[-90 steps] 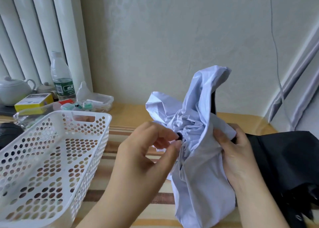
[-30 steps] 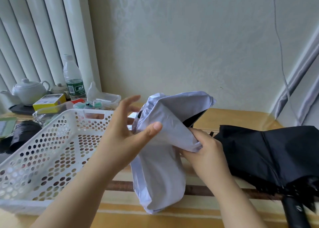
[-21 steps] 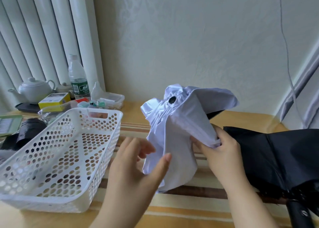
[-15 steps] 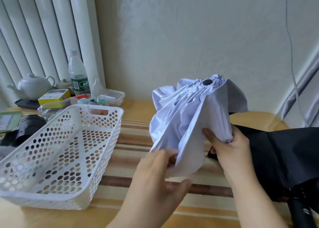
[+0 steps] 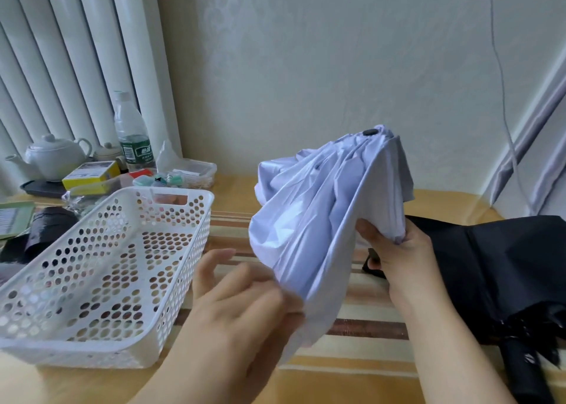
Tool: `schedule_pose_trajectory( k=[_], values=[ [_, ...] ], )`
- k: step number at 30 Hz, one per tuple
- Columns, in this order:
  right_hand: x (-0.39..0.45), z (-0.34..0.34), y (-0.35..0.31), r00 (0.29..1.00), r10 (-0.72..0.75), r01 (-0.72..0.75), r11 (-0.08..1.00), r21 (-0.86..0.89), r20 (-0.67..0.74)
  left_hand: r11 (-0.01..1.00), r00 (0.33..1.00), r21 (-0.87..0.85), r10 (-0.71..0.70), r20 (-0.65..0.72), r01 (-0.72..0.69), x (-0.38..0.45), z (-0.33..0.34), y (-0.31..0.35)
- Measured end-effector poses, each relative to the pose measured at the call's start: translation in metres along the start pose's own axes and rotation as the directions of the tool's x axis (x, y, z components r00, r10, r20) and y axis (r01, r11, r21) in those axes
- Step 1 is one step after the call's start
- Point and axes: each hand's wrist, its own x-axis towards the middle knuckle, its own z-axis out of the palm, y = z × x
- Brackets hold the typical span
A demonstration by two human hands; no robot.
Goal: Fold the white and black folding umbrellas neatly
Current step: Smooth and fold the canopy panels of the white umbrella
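White umbrella [image 5: 333, 207]: now tip-up; right hand [image 5: 398, 250] gripping gathered folds, left hand [image 5: 245, 293] pinching loose hem; pleating under way

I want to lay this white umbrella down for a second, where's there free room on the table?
Bare striped table lies between the white basket and the black umbrella, under the white umbrella. The near edge is free too. The back left by the teapot and bottle is crowded.
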Motion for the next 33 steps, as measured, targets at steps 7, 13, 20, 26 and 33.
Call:
schedule_pose_trajectory(
  k=[7,13,20,26,33],
  values=[
    [-0.001,-0.001,-0.005,0.998,0.051,-0.05,0.998,0.044,-0.027,0.75,0.8,-0.477,-0.582,-0.146,0.458,0.001,-0.011,0.004],
    [0.001,-0.006,-0.008,0.997,0.028,-0.025,0.998,0.049,-0.073,0.493,0.701,-0.592,-0.69,0.179,0.637,0.011,-0.002,0.01],
    [0.007,-0.021,-0.004,0.975,0.173,-0.14,0.966,0.218,-0.142,0.684,0.735,-0.505,-0.665,-0.133,0.527,0.005,-0.018,0.001],
    [0.008,-0.026,-0.011,0.969,0.238,-0.208,0.932,0.295,-0.069,0.563,0.692,-0.613,-0.721,-0.036,0.554,0.022,-0.012,-0.001],
    [0.006,-0.019,-0.009,0.984,0.152,-0.142,0.984,0.107,-0.091,0.522,0.646,-0.652,-0.76,-0.065,0.549,0.032,-0.014,-0.003]
  ],
)
